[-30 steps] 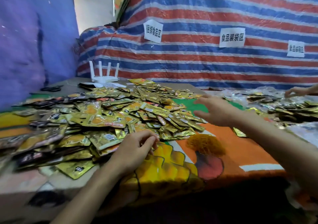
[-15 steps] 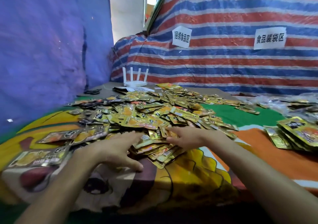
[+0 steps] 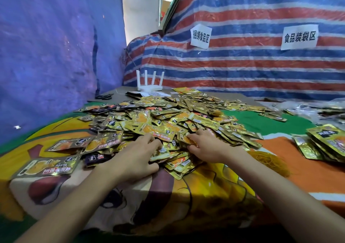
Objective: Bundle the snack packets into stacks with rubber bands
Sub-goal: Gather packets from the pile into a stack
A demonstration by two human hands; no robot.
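Note:
A big loose heap of gold and orange snack packets covers the middle of the table. Both my hands are at its near edge. My left hand lies on the packets with fingers spread over them and the thumb against the cloth. My right hand has its fingers curled into the heap and pinches a few packets. A small sheaf of packets lies between the two hands. A tangle of orange rubber bands sits just right of my right forearm.
A stack of gold packets lies at the right edge, with clear plastic bags behind it. A white router and black scissors sit at the back. Tarpaulin walls close the left and rear. A cartoon-print cloth covers the table.
The view has swung left. My right hand came in from the far right to the heap's near edge, my left hand slid forward onto the packets, and both now close around a small sheaf.

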